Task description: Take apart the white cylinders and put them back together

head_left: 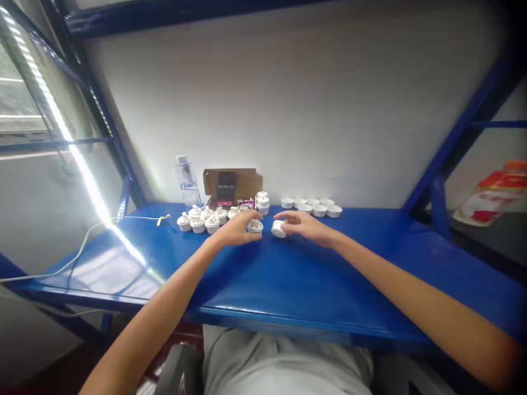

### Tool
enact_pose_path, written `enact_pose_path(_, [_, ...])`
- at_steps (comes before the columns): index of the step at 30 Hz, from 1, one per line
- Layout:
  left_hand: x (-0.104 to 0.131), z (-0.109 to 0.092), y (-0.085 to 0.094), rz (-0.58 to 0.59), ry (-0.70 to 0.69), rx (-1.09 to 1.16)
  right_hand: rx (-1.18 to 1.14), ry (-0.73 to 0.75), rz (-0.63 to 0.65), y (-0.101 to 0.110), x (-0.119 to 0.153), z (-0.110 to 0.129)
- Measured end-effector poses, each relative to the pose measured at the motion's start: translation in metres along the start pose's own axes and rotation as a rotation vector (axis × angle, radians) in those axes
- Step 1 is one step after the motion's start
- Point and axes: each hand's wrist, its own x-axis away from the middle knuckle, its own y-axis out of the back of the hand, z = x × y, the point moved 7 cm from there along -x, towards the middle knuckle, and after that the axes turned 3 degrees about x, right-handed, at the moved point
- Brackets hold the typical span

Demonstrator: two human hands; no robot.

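Observation:
Near the middle of the blue table (272, 280), my left hand (239, 228) curves around a white round cup with small dark marks on top (255, 226); thumb and fingers are at its sides. My right hand (307, 226) holds a second white round piece (279, 229), tilted, between thumb and fingers. Several white cups with knobbed tops (198, 224) stand to the left of my left hand. Behind the hands is a small stack of white round pieces (262, 203). At the back right, several plain white cups (319, 209) sit in rows.
An open cardboard box (247, 178) with a dark phone-like object (226, 188) stands at the back, beside a clear bottle (188, 184). A white cable (84, 244) crosses the left side. Blue frame bars surround the table; an orange-capped bottle (492, 195) is at far right.

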Motion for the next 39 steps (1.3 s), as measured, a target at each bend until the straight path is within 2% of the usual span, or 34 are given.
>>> enact_pose_path(2, [0.000, 0.003, -0.004, -0.010, 0.028, -0.029, -0.255, -0.055, 0.021, -0.007, 0.002, 0.000])
enact_pose_path(4, [0.001, 0.005, -0.007, 0.003, 0.059, -0.050, -0.357, -0.145, 0.007, -0.011, 0.002, -0.010])
enact_pose_path(7, [0.001, 0.007, -0.011, 0.036, 0.087, -0.057, -0.168, -0.232, -0.094, -0.003, -0.001, -0.030])
enact_pose_path(9, [0.001, 0.009, -0.013, 0.039, 0.091, -0.042, 0.102, -0.170, -0.213, 0.010, -0.003, -0.032])
enact_pose_path(11, [0.001, 0.013, -0.013, 0.026, 0.100, -0.027, 0.327, -0.023, -0.275, 0.016, -0.002, -0.022])
enact_pose_path(12, [0.001, 0.016, -0.013, 0.025, 0.111, -0.020, 0.393, 0.061, -0.250, 0.014, 0.000, -0.016])
enact_pose_path(14, [0.001, 0.022, -0.014, 0.038, 0.142, -0.004, 0.456, 0.204, -0.116, 0.002, 0.004, -0.004])
enact_pose_path(16, [0.002, 0.025, -0.014, 0.055, 0.159, 0.020, 0.475, 0.275, -0.016, -0.010, 0.008, 0.006])
enact_pose_path(17, [0.002, 0.025, -0.013, 0.057, 0.157, 0.034, 0.467, 0.282, -0.032, -0.012, 0.010, 0.011])
enact_pose_path(21, [0.001, 0.015, -0.015, 0.041, 0.142, 0.109, 0.275, 0.288, -0.364, -0.002, 0.015, 0.032])
enact_pose_path(23, [0.000, 0.007, -0.020, 0.036, 0.135, 0.164, 0.206, 0.353, -0.457, -0.002, 0.020, 0.044])
enact_pose_path(24, [0.000, 0.003, -0.022, 0.032, 0.129, 0.192, 0.204, 0.391, -0.449, -0.005, 0.021, 0.049])
enact_pose_path(26, [-0.001, -0.005, -0.027, 0.028, 0.117, 0.240, 0.248, 0.433, -0.345, -0.018, 0.022, 0.056])
enact_pose_path(28, [-0.001, -0.011, -0.029, 0.031, 0.115, 0.297, 0.288, 0.412, -0.216, -0.031, 0.021, 0.054])
enact_pose_path(30, [-0.001, -0.012, -0.029, 0.039, 0.124, 0.368, 0.258, 0.364, -0.149, -0.035, 0.019, 0.048])
enact_pose_path(35, [-0.002, -0.010, -0.013, -0.018, 0.191, 0.588, 0.038, 0.300, -0.172, -0.021, 0.016, 0.038])
enact_pose_path(39, [-0.001, -0.006, -0.005, 0.008, 0.244, 0.811, 0.034, 0.355, -0.225, -0.016, 0.023, 0.048])
